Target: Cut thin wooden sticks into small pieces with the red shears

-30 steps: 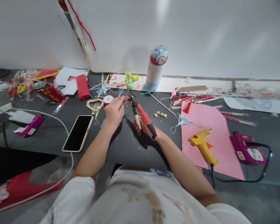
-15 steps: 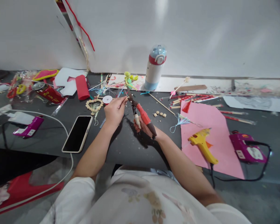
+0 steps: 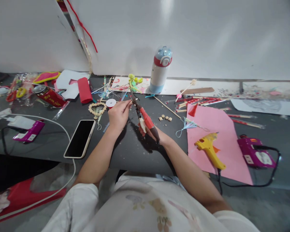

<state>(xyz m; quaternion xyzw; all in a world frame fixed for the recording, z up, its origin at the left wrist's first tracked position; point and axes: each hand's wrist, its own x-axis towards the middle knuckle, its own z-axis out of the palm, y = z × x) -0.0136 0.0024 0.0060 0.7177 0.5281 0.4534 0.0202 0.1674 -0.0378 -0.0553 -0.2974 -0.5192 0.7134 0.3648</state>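
My right hand (image 3: pixel 149 131) is wrapped round the handles of a pair of red-handled pliers (image 3: pixel 147 118). The dark jaws point away from me and to the left, beside my left fingertips. My left hand (image 3: pixel 119 115) is closed in a pinch at the jaws; whatever small thing sits between its fingers is too small to name. Several small pale wooden pieces (image 3: pixel 165 118) lie on the dark table right of the pliers. A white spool (image 3: pixel 111 103) and a heart-shaped beaded loop (image 3: pixel 97 110) lie left of my left hand.
A white bottle (image 3: pixel 160 71) stands behind my hands. On the right, a yellow glue gun (image 3: pixel 210 150) rests on pink paper (image 3: pixel 198 164), near a purple power strip (image 3: pixel 255 153). A phone (image 3: pixel 79 139), a cable and a red can (image 3: pixel 50 96) are on the left.
The red handle of the pliers has shifted slightly left, closer to the other handle. My left hand stays almost still.
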